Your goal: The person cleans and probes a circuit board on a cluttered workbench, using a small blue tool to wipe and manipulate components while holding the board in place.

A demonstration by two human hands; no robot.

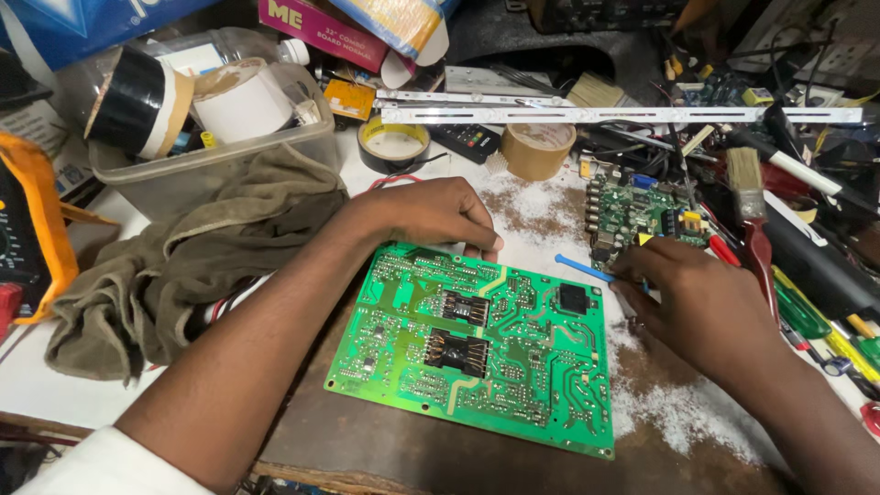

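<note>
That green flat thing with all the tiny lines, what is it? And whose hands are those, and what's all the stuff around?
The picture comes from a camera worn on a person's head, looking down at their own two hands on a messy workbench. The green flat thing is a circuit board, lying solder side up. The left hand rests at its top edge and steadies it. The right hand pinches a thin blue tool in its fingers, near the board's right corner. Around them lie a smaller green board, a paintbrush, rolls of tape, a brownish rag, a clear plastic tub and white powder.
</note>
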